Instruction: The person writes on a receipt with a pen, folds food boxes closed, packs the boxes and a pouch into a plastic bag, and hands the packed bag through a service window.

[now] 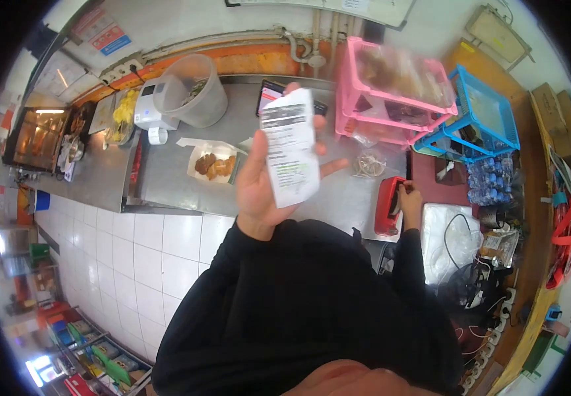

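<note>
A long white printed receipt (292,148) lies across the palm and fingers of my left hand (253,191), which is raised over the steel counter, its thumb against the paper's left edge. On the right, my right hand (411,201) is at the edge of a red box (388,206), with its fingers bent over the dark opening. Whether those fingers hold anything is too small to make out. Left of the receipt, an open paper food box (198,173) with brown fried pieces (217,166) sits on the counter. Behind the receipt is a phone or tablet (269,96), partly covered.
Along the back stand a white label printer (158,105), a clear plastic bucket (203,105), a pink rack (397,125) and a blue basket rack (483,115). Water bottles (490,181) and white plastic bags (445,241) are at the right. The counter's front edge (166,210) runs left.
</note>
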`<state>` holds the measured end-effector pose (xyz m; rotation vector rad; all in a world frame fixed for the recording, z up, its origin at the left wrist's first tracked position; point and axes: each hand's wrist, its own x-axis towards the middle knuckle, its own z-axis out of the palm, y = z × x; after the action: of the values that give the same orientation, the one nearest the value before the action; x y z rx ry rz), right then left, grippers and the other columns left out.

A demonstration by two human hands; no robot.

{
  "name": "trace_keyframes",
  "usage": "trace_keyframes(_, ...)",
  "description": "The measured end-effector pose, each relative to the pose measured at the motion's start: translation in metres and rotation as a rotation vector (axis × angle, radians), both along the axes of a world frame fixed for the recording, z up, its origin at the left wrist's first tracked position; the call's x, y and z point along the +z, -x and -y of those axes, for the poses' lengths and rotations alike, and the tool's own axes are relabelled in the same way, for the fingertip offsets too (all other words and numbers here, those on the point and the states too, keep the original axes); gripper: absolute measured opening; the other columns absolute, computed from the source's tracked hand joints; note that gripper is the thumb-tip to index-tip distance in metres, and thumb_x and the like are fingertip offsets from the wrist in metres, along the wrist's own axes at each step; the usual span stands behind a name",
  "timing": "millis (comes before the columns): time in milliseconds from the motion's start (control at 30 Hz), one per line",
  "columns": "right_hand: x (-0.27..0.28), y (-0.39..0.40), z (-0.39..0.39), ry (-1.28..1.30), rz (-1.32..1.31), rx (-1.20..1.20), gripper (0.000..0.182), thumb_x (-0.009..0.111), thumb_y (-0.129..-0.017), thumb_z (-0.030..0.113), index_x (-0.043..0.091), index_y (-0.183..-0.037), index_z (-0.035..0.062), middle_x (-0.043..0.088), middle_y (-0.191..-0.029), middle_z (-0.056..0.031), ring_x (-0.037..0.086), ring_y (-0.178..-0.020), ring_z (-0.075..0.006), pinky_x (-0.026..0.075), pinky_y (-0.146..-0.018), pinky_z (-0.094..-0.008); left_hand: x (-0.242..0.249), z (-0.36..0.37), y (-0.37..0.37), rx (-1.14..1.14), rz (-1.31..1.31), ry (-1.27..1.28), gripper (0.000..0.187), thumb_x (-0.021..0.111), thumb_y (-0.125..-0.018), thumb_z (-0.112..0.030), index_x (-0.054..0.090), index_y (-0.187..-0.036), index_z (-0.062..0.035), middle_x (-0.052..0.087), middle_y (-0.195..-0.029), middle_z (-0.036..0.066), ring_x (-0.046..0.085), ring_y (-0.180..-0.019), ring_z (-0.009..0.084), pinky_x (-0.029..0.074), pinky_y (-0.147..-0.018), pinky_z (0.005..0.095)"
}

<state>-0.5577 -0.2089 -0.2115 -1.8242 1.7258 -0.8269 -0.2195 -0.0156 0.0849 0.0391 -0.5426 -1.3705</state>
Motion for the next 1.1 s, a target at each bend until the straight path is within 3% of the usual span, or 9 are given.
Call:
trace_keyframes(67, 0.022, -0.012, -0.001, 0.018, -0.061, -0.037, 0.020, 0.063, -0.086, 0.023, 0.065, -0.095, 0.0050, 0.065, -0.079, -0.0117, 0.065, -0.077, -0.0314, 0.050, -0.071, -0.0411, -0.001, 0.001, -0.004, 0.012, 0.002, 0.011, 0.067, 0.045, -0.099, -0.047, 0.011, -0.154, -0.0288, 0.044, -0.135, 0.013, 0.057, -0.108, 0.0240, 0.032, -0.106, 0.0675)
trace_keyframes(133, 0.047, -0.038, 0.006, 0.716, -0.460, -0.300, 0.020, 0.064, -0.087, 0.021, 0.064, -0.096, 0.0038, 0.063, -0.082, -0.0129, 0.063, -0.081, -0.0342, 0.049, -0.075, -0.0419, -0.002, 0.001, -0.009, 0.084, 0.025, 0.010, 0.066, 0.039, -0.099, -0.052, 0.011, -0.154, -0.0283, 0.048, -0.136, 0.011, 0.057, -0.107, 0.0220, 0.036, -0.105, 0.0618)
trace_keyframes(200, 0.057, -0.052, 0.030, 0.518, -0.084, 0.098, 0.021, 0.062, -0.089, 0.020, 0.065, -0.098, 0.0012, 0.065, -0.096, -0.0185, 0.061, -0.094, -0.0350, 0.048, -0.084, -0.0406, -0.006, 0.004, -0.013, 0.109, 0.026, -0.031, 0.066, 0.039, -0.100, -0.051, 0.010, -0.155, -0.0286, 0.048, -0.136, 0.010, 0.057, -0.106, 0.0214, 0.035, -0.104, 0.0625)
trace_keyframes(367, -0.007, -0.125, 0.102, 0.451, -0.050, 0.496, 0.017, 0.055, -0.086, 0.008, 0.064, -0.096, -0.0029, 0.064, -0.099, -0.0234, 0.062, -0.095, -0.0398, 0.049, -0.083, -0.0437, -0.016, 0.014, -0.022, 0.166, 0.051, -0.101, 0.064, 0.037, -0.100, -0.051, 0.012, -0.154, -0.0286, 0.049, -0.135, 0.009, 0.058, -0.106, 0.0209, 0.035, -0.105, 0.0630)
trace_keyframes(467, -0.054, -0.133, 0.145, 0.178, -0.398, 0.515, 0.021, 0.053, -0.081, 0.007, 0.068, -0.095, -0.0014, 0.066, -0.097, -0.0231, 0.064, -0.091, -0.0394, 0.051, -0.080, -0.0456, -0.019, 0.010, -0.027, 0.227, 0.033, -0.154, 0.062, 0.036, -0.101, -0.050, 0.013, -0.154, -0.0286, 0.049, -0.135, 0.010, 0.058, -0.107, 0.0212, 0.035, -0.105, 0.0630)
trace_keyframes(567, -0.067, -0.148, 0.185, 0.120, -1.042, 0.895, 0.026, 0.052, -0.085, 0.021, 0.070, -0.098, 0.0066, 0.069, -0.099, -0.0201, 0.068, -0.093, -0.0321, 0.051, -0.078, -0.0513, -0.028, -0.002, -0.038, 0.281, -0.022, -0.179, 0.057, 0.039, -0.102, -0.040, 0.017, -0.153, -0.0268, 0.046, -0.134, 0.011, 0.056, -0.110, 0.0253, 0.027, -0.109, 0.0651)
trace_keyframes(667, -0.204, -0.146, 0.245, 0.081, -0.836, 0.856, 0.027, 0.052, -0.087, 0.024, 0.072, -0.095, 0.0077, 0.070, -0.098, -0.0195, 0.067, -0.094, -0.0337, 0.051, -0.079, -0.0510, -0.040, -0.012, -0.046, 0.365, -0.004, -0.236, 0.057, 0.036, -0.103, -0.041, 0.016, -0.154, -0.0267, 0.046, -0.133, 0.011, 0.056, -0.111, 0.0247, 0.029, -0.108, 0.0652)
trace_keyframes(800, -0.138, -0.180, 0.238, -0.023, -0.776, 0.698, 0.027, 0.054, -0.086, 0.024, 0.072, -0.097, 0.0080, 0.070, -0.098, -0.0195, 0.067, -0.093, -0.0350, 0.051, -0.080, -0.0509, -0.041, -0.021, -0.049, 0.468, 0.005, -0.359, 0.057, 0.034, -0.103, -0.043, 0.015, -0.154, -0.0270, 0.048, -0.132, 0.011, 0.056, -0.110, 0.0239, 0.031, -0.107, 0.0649)
trace_keyframes(1100, -0.105, -0.176, 0.218, 0.075, -0.782, 0.471, 0.027, 0.057, -0.085, 0.026, 0.071, -0.101, 0.0086, 0.069, -0.098, -0.0193, 0.067, -0.091, -0.0379, 0.052, -0.081, -0.0505, -0.043, -0.034, -0.058, 0.555, 0.026, -0.419, 0.060, 0.035, -0.101, -0.046, 0.013, -0.154, -0.0274, 0.050, -0.132, 0.011, 0.058, -0.107, 0.0225, 0.034, -0.106, 0.0635)
